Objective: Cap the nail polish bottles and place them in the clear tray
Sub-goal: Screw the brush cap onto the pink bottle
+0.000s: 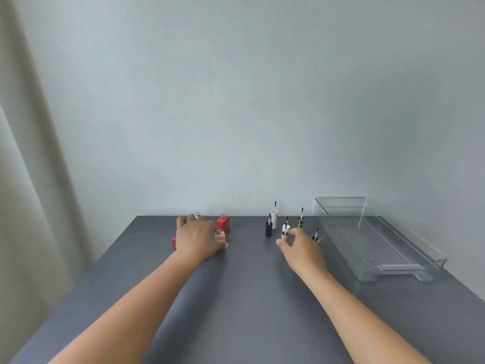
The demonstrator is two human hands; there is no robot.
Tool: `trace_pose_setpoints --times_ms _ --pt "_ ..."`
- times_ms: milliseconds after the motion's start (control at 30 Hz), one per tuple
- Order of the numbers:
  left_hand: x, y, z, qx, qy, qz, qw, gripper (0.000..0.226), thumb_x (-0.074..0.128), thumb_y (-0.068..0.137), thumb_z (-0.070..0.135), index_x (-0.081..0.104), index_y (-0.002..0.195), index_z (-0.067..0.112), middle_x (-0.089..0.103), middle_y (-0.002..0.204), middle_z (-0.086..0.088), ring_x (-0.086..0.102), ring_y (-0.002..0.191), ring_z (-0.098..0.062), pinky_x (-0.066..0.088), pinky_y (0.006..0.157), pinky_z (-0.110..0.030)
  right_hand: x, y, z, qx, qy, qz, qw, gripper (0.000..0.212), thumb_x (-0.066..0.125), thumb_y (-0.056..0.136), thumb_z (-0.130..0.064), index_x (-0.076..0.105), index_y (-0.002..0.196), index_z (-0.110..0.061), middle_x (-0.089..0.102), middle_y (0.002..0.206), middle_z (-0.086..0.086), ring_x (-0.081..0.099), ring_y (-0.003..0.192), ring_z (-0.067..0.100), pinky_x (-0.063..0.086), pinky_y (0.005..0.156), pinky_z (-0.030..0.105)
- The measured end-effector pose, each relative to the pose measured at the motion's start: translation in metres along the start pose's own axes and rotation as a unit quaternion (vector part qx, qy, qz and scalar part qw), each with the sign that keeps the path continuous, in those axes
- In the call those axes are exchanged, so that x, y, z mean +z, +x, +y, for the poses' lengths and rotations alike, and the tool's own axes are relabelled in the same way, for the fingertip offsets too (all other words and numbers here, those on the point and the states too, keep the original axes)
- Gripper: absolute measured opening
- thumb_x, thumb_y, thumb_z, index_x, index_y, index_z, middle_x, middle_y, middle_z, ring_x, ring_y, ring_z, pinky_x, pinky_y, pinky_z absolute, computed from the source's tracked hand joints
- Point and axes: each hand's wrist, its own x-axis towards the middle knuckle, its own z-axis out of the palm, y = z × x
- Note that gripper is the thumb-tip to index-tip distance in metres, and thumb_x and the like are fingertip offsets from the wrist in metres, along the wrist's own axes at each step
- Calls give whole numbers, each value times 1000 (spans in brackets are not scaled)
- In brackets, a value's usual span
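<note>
Several uncapped nail polish bottles stand at the back left of the grey table (249, 298): a red one (223, 223), a pale pink one (223, 236), a dark red one (173, 242), and a neck (197, 214) behind my fingers. My left hand (198, 239) lies over them, thumb and fingers around the pale pink bottle. Brush caps stand upside down to the right: tall white (274, 219), black (268, 228), short white (285, 228), gold (300, 222), dark (316, 238). My right hand (301, 249) pinches the short white cap's base. The clear tray (341, 198) is empty.
The clear tray runs along the table's right side, close to the wall, with its long axis pointing away from me. A pale curtain (31, 206) hangs at the left. The wall rises right behind the bottles and caps.
</note>
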Motion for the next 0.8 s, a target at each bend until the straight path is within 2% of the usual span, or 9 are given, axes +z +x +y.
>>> trace_pose_setpoints --times_ms 100,200,300,433,533,600,667,700,800 --pt "3 1 1 -3 7 15 1000 38 53 83 54 71 110 33 63 108 3 50 108 -22 29 90 -36 2 4 0 -1 -6 5 1000 30 56 93 -39 57 117 -22 58 78 -11 58 79 19 38 61 30" --pt "7 2 2 -9 -23 36 999 33 47 87 44 74 102 31 62 100 4 50 106 -21 26 87 -36 5 6 -1 3 -13 6 1000 31 53 95 -37 57 120 -21 68 95 -4 62 90 23 38 65 29" --pt "4 -1 3 -16 -50 52 997 32 47 86 48 74 93 34 55 89 6 51 104 -21 28 89 -36 6 7 -1 -1 -20 9 1000 27 51 96 -36 60 116 -20 71 101 1 64 93 26 40 65 29" --pt "-5 -11 9 24 -105 120 987 23 59 81 49 72 94 35 67 102 10 52 106 -19 25 94 -35 4 3 -3 -1 32 5 999 22 53 94 -36 62 109 -21 72 101 -3 65 91 21 49 70 30" --pt "-17 -25 16 54 -163 175 970 18 64 80 43 68 88 27 64 81 13 58 96 -17 25 87 -30 -2 -4 -8 -12 89 19 996 20 55 92 -41 61 101 -24 72 97 -7 65 90 17 52 75 31" --pt "-24 -37 21 64 -219 173 958 18 68 80 40 64 89 24 53 67 18 57 78 -12 28 79 -26 -9 -10 -13 -21 134 25 990 17 58 89 -43 60 93 -26 74 89 -10 68 84 16 54 77 35" --pt "-29 -51 24 64 -280 146 947 18 70 80 36 59 90 25 50 63 22 52 62 0 34 62 -20 -16 -20 -19 -32 194 22 980 13 61 86 -41 60 88 -28 74 83 -12 69 82 14 57 73 38" --pt "-30 -58 26 60 -304 128 942 18 70 81 36 58 90 27 54 65 23 53 60 4 36 56 -19 -20 -26 -21 -40 226 20 973 11 63 86 -39 61 88 -28 74 82 -11 70 82 13 57 69 38" --pt "-28 -75 30 47 -378 84 921 17 72 80 34 56 87 33 67 76 20 64 70 4 51 60 -23 -32 -44 -28 -76 302 17 950 5 63 91 -30 63 86 -28 72 81 -5 72 76 12 54 49 31"
